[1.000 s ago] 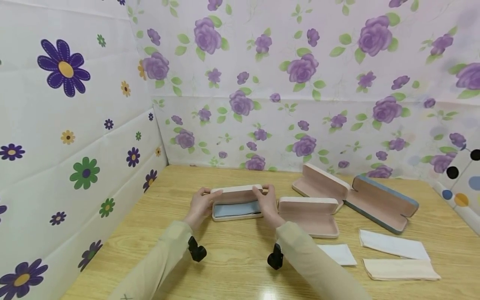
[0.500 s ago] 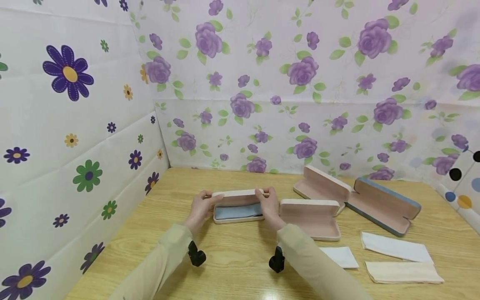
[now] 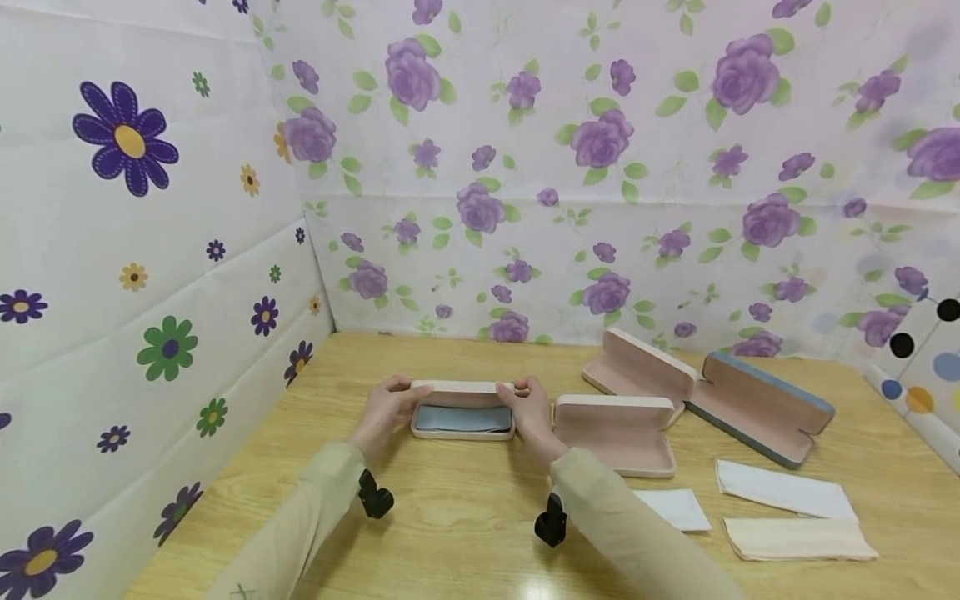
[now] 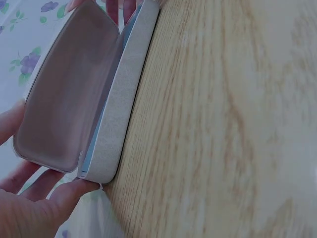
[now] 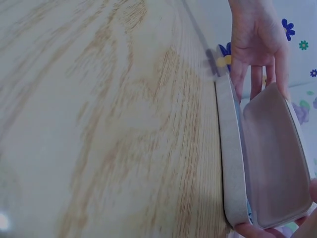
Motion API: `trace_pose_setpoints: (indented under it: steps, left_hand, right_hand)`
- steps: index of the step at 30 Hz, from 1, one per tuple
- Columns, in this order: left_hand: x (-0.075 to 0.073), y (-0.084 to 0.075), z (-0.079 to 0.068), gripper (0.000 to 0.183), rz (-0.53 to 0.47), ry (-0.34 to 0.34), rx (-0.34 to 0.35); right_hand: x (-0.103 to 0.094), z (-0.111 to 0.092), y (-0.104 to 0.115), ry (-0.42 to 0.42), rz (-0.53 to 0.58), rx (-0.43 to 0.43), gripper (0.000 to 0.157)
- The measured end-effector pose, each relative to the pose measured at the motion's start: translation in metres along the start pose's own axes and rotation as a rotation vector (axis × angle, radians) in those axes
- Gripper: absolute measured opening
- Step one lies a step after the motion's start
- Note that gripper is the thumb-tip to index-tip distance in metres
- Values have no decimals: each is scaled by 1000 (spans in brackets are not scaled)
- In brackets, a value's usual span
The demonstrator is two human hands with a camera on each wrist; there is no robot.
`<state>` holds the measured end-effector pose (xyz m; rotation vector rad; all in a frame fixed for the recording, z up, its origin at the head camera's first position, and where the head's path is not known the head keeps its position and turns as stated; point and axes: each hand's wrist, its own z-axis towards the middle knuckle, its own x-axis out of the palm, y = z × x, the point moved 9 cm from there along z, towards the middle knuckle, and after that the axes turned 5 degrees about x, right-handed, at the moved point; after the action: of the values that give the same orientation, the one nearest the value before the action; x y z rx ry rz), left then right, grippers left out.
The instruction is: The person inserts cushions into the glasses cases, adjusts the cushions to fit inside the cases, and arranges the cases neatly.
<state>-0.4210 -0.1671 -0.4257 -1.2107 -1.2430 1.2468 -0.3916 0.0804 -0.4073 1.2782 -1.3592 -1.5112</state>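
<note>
A white glasses case (image 3: 461,435) with a pink lining stands open on the table, its lid (image 4: 69,89) tilted up at the back. Inside its base lies a folded blue cloth (image 3: 461,419). At the case's left end my left hand (image 3: 382,417) grips it, thumb on the lid and other fingers lower at the end. My right hand (image 3: 531,417) holds the right end in much the same way, its thumb at the lid's upper edge. In the right wrist view both hands flank the lid, and the cloth is mostly hidden by the base wall.
To the right stand three more open glasses cases: a white one (image 3: 615,433) close by, another white one (image 3: 645,367) behind it, and a blue one (image 3: 757,408). Two white cloths (image 3: 783,488) (image 3: 675,508) and a cream cloth (image 3: 798,537) lie in front on the wooden table (image 3: 450,533).
Both hands have shifted the case slightly left and squared it to the table's back edge. Its lid leans a little lower than a second ago. The other cases and cloths stay put.
</note>
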Motion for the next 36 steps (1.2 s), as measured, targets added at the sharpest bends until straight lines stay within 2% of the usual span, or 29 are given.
trace_pose_setpoints:
  steps: [10,18,21,26,36]
  left_hand:
    - [-3,3,-3,43,-17,-12,1]
    - [-1,0,-6,42,11,6,52]
    - [-1,0,-5,47,15,26,71]
    - [0,4,-4,53,-4,66,66]
    - [1,6,-4,60,21,143,75]
  right_hand:
    - [-1,-3,-2,16,65,-14,27]
    - [-2,-6,-5,25,85,5,28]
    - [-3,-7,-4,25,75,-2,27]
    - [-4,-8,-5,21,59,-15,27]
    - [-4,-7,-8,37,60,-6,25]
